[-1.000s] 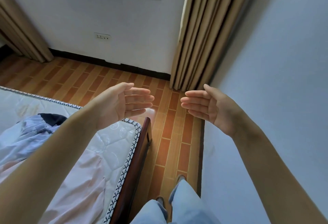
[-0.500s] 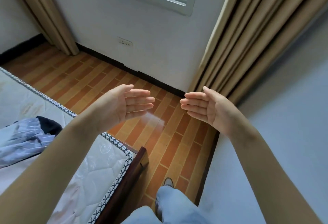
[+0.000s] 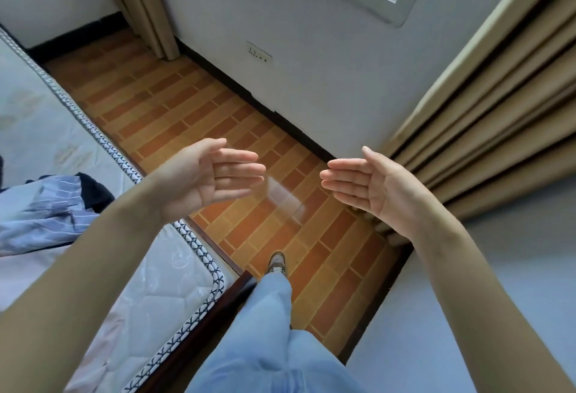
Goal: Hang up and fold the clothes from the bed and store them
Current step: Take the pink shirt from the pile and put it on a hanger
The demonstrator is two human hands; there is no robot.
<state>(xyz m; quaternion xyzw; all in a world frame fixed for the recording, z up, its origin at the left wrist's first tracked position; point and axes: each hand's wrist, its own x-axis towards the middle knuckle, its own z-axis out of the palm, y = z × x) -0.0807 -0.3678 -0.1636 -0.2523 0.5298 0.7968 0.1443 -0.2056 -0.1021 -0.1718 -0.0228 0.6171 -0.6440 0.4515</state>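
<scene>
Several crumpled garments, a blue striped shirt point(image 3: 43, 205) over something dark, perhaps trousers, lie on the white quilted mattress point(image 3: 162, 280). Left hand point(image 3: 205, 177) and right hand point(image 3: 371, 184) hover flat-fingered, palms facing, holding nothing; walking on risks leaving clothes behind.

A crumpled blue-and-white striped garment point(image 3: 40, 205) lies on the mattress point(image 3: 149, 283) at 9 o'clock, its folds bunched. A dark navy piece point(image 3: 95, 190) touches its upper right edge. Pale pinkish cloth point(image 3: 18, 271) spreads flat just below it.
</scene>
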